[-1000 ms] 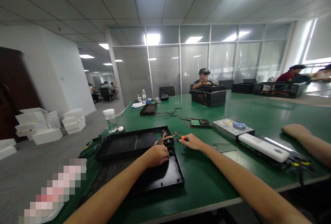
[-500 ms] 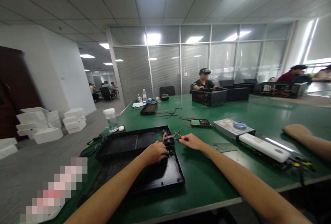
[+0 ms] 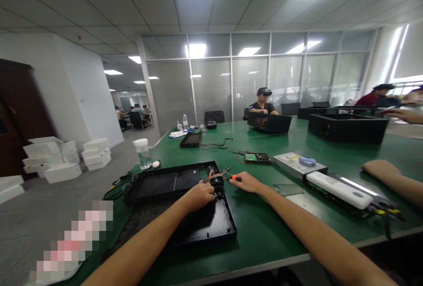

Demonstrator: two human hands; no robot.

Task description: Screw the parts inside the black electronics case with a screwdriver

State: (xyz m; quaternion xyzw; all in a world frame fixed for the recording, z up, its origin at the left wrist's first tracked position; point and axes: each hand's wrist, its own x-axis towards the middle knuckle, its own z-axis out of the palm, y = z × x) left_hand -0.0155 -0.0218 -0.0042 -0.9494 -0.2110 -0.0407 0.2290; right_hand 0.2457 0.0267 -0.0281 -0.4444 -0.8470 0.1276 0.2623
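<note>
My left hand (image 3: 200,197) is closed over the inner edge of an opened black plastic case (image 3: 194,228), its fingers against a bundle of multicoloured wires (image 3: 215,175). Whatever sits between those fingertips is hidden. A screwdriver (image 3: 234,177) with an orange and black handle is held in my right hand (image 3: 247,182), just right of the case. The screwdriver's thin shaft points up and left toward the wires. Both shallow halves of the case lie on the green table (image 3: 261,233), the far one (image 3: 165,182) holding the wired parts.
A circuit board assembly (image 3: 257,157), a metal box with a blue roll (image 3: 307,161) and a white device (image 3: 339,189) lie rightward. A lidded plastic jar (image 3: 142,154) stands left. Other people's arms (image 3: 390,176) reach in at right; a person opposite handles a black box (image 3: 269,123).
At the right, a large black box has shifted rightward and another person's hand has appeared. The box opposite has turned and tilted. My own hands have barely moved.
</note>
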